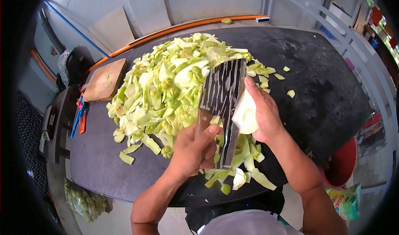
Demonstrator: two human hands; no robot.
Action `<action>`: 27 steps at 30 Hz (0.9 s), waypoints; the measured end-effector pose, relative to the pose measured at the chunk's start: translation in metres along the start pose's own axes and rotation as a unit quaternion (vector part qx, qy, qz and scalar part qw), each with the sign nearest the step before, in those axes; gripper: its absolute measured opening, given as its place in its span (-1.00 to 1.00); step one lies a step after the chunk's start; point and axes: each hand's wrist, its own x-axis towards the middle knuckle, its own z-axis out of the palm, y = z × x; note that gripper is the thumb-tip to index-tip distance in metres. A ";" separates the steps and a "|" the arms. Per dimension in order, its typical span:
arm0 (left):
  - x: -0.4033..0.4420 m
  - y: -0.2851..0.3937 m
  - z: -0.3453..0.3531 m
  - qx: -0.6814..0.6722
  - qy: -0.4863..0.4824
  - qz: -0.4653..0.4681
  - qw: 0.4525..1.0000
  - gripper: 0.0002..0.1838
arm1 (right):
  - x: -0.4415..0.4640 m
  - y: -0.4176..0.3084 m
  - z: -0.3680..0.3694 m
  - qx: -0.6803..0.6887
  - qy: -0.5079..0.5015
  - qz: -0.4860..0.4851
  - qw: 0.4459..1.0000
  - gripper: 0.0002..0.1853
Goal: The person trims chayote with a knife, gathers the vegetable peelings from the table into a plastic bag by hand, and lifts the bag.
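My left hand [192, 150] is closed round the wooden handle of a cleaver [224, 83]. The cleaver's broad dark blade has pale streaks and stands up above the table. In my right hand [268, 115] is a pale, peeled piece of chayote [246, 113], held close against the blade's right side with the thumb up along it. Behind and below the cleaver spreads a large heap of green chayote peelings and pieces [160, 89]. More peelings [245, 164] lie under my hands near the table's front edge.
The heap sits on a dark table [316, 93], with a few scraps to its right. A wooden cutting board [105, 80] and blue and orange-handled tools [80, 118] lie at the left. A red bucket [343, 162] stands right, a bag of chayotes [84, 199] on the floor left.
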 end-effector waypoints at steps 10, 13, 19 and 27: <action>0.002 -0.006 0.009 -0.032 -0.016 0.017 0.999 -0.70 | -0.002 0.001 0.001 -0.041 0.026 0.003 0.999 -0.77; 0.001 -0.007 0.009 -0.027 -0.021 0.020 0.999 -0.71 | -0.004 -0.004 0.003 -0.061 0.014 0.019 0.998 -0.77; 0.001 -0.006 0.008 -0.019 -0.035 0.023 0.999 -0.72 | -0.003 0.002 0.002 -0.058 0.013 0.003 0.998 -0.76; 0.001 -0.010 0.007 -0.010 -0.041 0.032 0.999 -0.74 | -0.004 -0.003 0.001 -0.064 -0.042 0.000 0.997 -0.73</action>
